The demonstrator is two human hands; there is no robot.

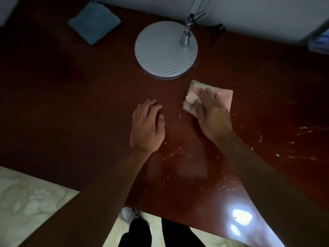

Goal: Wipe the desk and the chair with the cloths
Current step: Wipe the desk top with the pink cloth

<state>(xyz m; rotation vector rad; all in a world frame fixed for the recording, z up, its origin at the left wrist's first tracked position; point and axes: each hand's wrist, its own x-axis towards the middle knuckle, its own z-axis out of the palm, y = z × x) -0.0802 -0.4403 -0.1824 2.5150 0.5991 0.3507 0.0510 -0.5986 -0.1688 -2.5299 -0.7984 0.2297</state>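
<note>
The dark red-brown desk (80,104) fills most of the view. My right hand (211,114) lies flat, fingers together, pressing a folded pink cloth (225,97) onto the desk just in front of the lamp base. My left hand (147,125) rests palm down on the bare desk to the left of the cloth, fingers loosely spread, holding nothing. A folded blue cloth (94,24) lies at the far left of the desk, untouched. White smears and specks (302,132) streak the desk to the right and in front of my hands. No chair is in view.
A round ribbed silver lamp base (165,50) with its metal stem stands at the back middle of the desk. A blue-white object (320,41) sits at the far right edge. The wall runs behind the desk. Pale patterned floor (32,198) and my shoe (130,213) show below the desk's front edge.
</note>
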